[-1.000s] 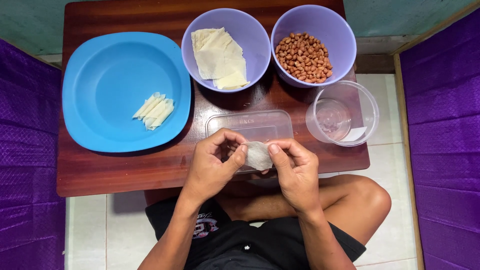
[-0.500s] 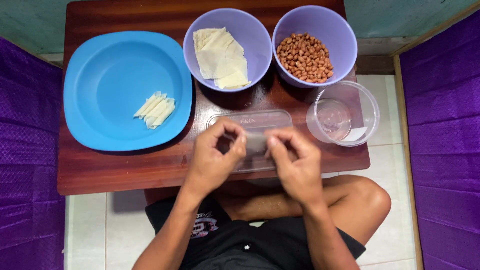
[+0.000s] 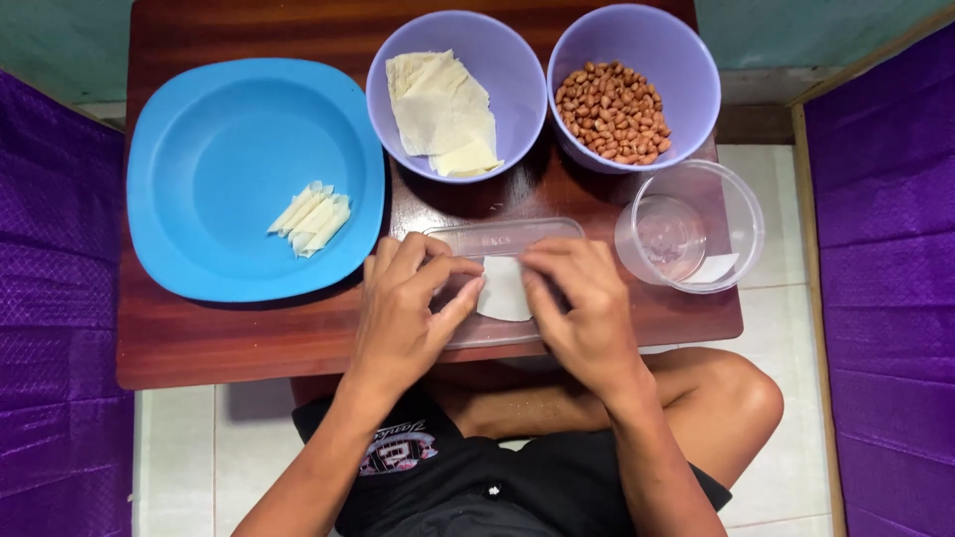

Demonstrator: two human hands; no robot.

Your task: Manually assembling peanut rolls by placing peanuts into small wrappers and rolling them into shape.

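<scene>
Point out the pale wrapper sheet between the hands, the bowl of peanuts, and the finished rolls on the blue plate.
wrapper sheet [image 3: 504, 291], head view, on its bare middle between the hands.
bowl of peanuts [image 3: 686, 60], head view, on its purple inner wall.
finished rolls [image 3: 310, 217], head view, on the middle of the stack.

Left hand [image 3: 410, 308] palm down, fingers curled, tips pinched inward. Right hand [image 3: 577, 303] mirrors it, fingertips nearly meeting left's. Forearms converge from below.
</scene>
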